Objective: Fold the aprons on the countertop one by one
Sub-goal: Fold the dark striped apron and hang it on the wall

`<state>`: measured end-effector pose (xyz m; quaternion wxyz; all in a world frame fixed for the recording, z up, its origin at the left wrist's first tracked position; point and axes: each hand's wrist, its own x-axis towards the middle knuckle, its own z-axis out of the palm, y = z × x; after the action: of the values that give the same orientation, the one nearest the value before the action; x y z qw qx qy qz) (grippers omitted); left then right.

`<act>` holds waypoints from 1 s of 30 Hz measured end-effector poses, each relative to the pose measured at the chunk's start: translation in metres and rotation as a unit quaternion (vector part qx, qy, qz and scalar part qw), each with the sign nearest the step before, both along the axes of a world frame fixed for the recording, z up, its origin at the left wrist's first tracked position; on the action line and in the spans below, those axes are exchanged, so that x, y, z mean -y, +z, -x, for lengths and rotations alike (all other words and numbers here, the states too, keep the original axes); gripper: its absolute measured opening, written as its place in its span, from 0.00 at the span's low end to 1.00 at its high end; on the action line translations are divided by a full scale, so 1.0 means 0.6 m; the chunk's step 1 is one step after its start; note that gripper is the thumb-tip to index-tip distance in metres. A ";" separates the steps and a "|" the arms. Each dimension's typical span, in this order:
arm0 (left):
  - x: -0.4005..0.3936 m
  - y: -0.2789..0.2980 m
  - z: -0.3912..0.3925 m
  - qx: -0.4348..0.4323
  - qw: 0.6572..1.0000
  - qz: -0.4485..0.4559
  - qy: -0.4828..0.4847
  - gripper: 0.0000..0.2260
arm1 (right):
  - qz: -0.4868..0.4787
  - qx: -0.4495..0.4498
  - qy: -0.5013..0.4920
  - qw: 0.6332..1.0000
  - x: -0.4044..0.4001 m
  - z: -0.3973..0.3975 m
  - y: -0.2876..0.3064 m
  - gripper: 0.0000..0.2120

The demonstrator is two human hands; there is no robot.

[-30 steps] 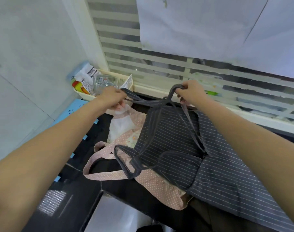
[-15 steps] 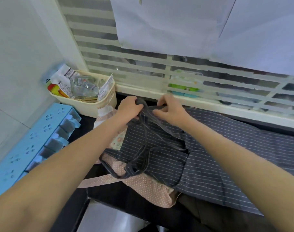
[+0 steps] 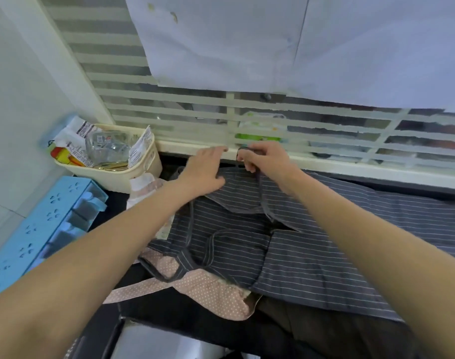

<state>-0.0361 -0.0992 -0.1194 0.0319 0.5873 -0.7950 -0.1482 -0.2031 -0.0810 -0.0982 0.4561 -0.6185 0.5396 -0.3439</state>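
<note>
Two aprons on the dark countertop (image 3: 285, 330): my grey striped apron (image 3: 311, 255) lies on top, spread toward the right; one pink dotted apron (image 3: 210, 288) lies under it, its edge and strap showing at the near left.

My left hand (image 3: 205, 169) lies flat, fingers straight, pressing the striped apron's far edge. My right hand (image 3: 265, 159) has its fingers curled, pinching the grey strap (image 3: 258, 182) near the window ledge.

One cream basket (image 3: 146, 174) at the far left corner — holds crumpled clear plastic and several printed packets; exact count unreadable. One blue plastic rack (image 3: 42, 224) beside it, left.
</note>
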 end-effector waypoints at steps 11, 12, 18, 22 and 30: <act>-0.056 -0.071 0.206 -0.003 0.958 -0.249 -0.145 0.08 | -0.058 0.311 -0.200 0.927 -0.053 0.292 0.061 0.11; -0.055 -0.079 0.212 0.047 0.964 -0.217 -0.150 0.08 | -0.068 0.288 -0.226 0.928 -0.065 0.326 0.050 0.12; -0.067 -0.111 0.291 0.198 0.962 -0.157 -0.107 0.13 | -0.194 0.132 -0.306 0.922 -0.133 0.504 -0.076 0.10; -0.073 -0.125 0.306 0.232 0.931 -0.265 -0.090 0.20 | -0.305 -0.162 -0.205 0.916 -0.160 0.561 -0.175 0.08; -0.080 -0.159 0.373 0.137 0.946 -0.263 -0.134 0.16 | -0.184 -0.547 0.142 0.804 -0.138 0.554 -0.213 0.21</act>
<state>-0.2596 -0.0513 -0.2150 -0.2525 0.4778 -0.7958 -0.2731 -0.5356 0.0018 -0.2259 0.2343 -0.6785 0.6587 0.2254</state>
